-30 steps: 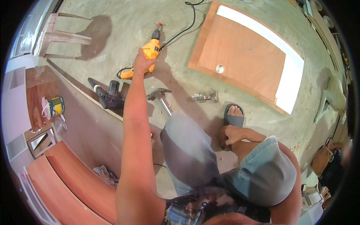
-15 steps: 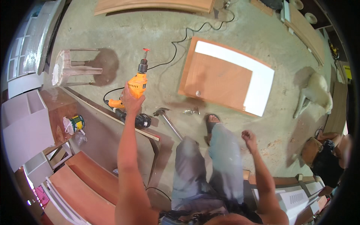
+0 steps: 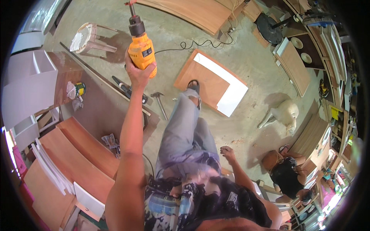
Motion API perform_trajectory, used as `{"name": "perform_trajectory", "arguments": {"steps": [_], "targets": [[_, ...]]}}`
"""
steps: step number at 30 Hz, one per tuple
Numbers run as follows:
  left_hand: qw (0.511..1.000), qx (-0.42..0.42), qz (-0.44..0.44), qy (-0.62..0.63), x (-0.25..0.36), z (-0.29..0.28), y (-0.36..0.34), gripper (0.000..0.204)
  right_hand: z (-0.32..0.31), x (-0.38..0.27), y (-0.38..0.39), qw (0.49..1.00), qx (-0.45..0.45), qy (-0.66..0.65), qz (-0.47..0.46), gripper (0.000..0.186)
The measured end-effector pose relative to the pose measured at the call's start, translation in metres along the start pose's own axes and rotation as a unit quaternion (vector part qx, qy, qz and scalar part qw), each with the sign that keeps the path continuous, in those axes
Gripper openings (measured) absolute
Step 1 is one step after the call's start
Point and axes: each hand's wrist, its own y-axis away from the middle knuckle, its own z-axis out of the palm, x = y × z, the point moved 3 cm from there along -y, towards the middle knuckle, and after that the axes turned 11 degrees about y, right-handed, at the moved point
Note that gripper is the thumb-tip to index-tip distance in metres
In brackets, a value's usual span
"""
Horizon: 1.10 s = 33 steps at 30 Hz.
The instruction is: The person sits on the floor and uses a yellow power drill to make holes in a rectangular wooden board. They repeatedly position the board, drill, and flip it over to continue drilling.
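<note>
Left arm [image 3: 131,127] outstretched up the frame; left hand [image 3: 138,71] wrapped round yellow drill [image 3: 142,52], upper left of centre, bit [image 3: 132,9] near top edge. Right arm [image 3: 243,175] low, right hand [image 3: 228,152] loosely half-open, lower centre. Since previous frame: drill higher; sandalled foot [image 3: 194,85] now overlaps board [image 3: 212,91].

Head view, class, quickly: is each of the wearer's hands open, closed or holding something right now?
Left hand: closed around the drill.
Right hand: nothing visible in it; open or closed cannot be told.
</note>
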Motion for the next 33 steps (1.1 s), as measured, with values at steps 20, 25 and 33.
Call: {"name": "perform_trajectory", "arguments": {"steps": [20, 25, 33], "targets": [[0.912, 0.103, -0.157, 0.364, 0.096, 0.054, -0.072, 0.081, 0.001, -0.696, 0.019, 0.813, -0.084, 0.218, -0.534, 0.071], [0.937, 0.129, -0.181, 0.271, 0.132, 0.074, -0.073, 0.081, 0.090, -0.781, 0.093, 0.805, -0.379, 0.066, -0.451, 0.083], [0.905, 0.037, -0.167, -0.389, 0.283, -0.072, -0.022, 0.086, 0.123, -0.748, 0.086, 0.846, -0.499, 0.035, -0.185, 0.065]]}}
